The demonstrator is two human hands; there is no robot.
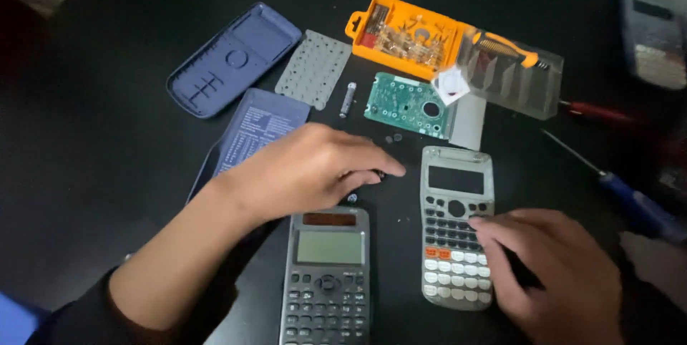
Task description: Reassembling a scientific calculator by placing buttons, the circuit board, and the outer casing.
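My left hand reaches over the black table, its fingertips pinching something small and dark near tiny loose parts; what it pinches is too small to tell. My right hand rests on the keys of a grey calculator front shell, fingers curled over its lower right side. A whole dark calculator lies just below my left hand. A green circuit board lies beyond both hands.
A blue back cover, a grey rubber key mat, a small battery and a printed blue slide cover lie at left. An orange bit case with clear lid and screwdrivers lie right.
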